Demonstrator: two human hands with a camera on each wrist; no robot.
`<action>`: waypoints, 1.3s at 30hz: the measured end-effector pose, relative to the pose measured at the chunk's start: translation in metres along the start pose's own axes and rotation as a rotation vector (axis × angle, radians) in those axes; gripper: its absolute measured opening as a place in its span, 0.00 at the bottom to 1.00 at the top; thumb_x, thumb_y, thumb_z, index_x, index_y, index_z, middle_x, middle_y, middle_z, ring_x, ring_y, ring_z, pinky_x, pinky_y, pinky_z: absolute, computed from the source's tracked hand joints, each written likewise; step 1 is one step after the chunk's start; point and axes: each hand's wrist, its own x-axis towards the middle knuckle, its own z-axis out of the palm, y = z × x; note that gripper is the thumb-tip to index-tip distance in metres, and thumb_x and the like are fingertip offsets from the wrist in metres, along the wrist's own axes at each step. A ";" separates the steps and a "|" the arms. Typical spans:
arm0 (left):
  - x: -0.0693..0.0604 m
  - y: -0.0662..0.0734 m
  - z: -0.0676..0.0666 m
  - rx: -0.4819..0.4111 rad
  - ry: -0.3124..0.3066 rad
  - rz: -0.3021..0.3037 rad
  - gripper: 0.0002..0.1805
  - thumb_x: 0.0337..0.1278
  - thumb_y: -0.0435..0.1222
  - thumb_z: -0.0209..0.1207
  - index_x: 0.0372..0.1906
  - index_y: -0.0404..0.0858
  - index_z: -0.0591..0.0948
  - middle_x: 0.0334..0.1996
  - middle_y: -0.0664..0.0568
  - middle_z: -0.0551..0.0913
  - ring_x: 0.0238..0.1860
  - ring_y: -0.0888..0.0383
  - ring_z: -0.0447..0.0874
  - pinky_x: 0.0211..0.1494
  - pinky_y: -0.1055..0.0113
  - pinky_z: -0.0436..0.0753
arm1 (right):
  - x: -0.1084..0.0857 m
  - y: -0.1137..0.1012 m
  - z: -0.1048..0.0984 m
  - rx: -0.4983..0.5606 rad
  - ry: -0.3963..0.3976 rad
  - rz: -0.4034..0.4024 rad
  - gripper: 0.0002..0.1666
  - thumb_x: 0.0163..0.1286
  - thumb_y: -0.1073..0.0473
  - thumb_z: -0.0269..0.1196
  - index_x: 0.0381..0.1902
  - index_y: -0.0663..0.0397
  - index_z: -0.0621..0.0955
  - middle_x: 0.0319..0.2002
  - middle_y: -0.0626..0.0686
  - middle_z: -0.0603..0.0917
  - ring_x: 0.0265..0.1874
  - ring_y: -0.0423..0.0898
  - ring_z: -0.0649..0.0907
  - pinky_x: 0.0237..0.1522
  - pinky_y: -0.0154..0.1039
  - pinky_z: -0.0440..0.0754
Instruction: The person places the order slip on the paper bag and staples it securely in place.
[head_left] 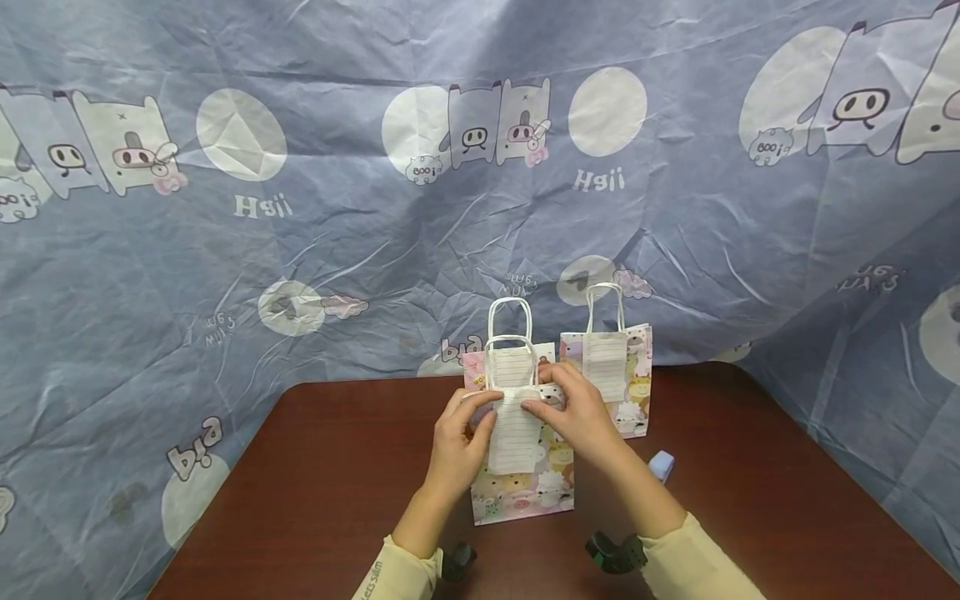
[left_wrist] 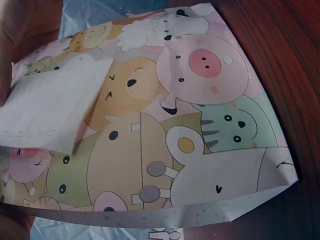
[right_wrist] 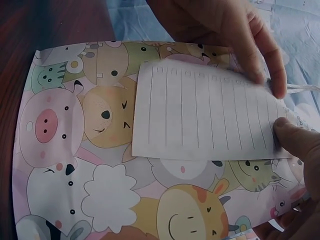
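Note:
A paper gift bag [head_left: 557, 493] printed with cartoon animals stands tilted between both hands, its white twisted handle [head_left: 510, 337] upward. Lined white paper [head_left: 513, 446] lies over its front, lower edge lifted slightly off the print. From the left side, my left hand [head_left: 453, 442] has thumb and index finger at the paper's upper edge, seemingly pinching it; in the right wrist view these fingertips [right_wrist: 257, 77] come over the paper. My right hand [head_left: 581, 408] grips the bag's upper right edge, thumb [right_wrist: 290, 132] on the paper, other fingers behind.
Behind the held bag stands another bag [head_left: 473, 367] with similar lined paper. A third animal-print bag [head_left: 637, 408] stands to the right at the table's back. A small pale blue block [head_left: 662, 465] lies on the brown table [head_left: 337, 483]. A patterned blue cloth [head_left: 337, 250] hangs behind.

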 end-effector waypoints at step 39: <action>-0.003 -0.004 0.000 -0.031 -0.030 -0.023 0.22 0.57 0.26 0.66 0.55 0.45 0.82 0.45 0.50 0.83 0.20 0.65 0.60 0.22 0.76 0.68 | -0.011 0.015 -0.005 0.117 0.052 0.037 0.25 0.64 0.57 0.71 0.59 0.43 0.80 0.60 0.50 0.81 0.58 0.48 0.78 0.53 0.48 0.78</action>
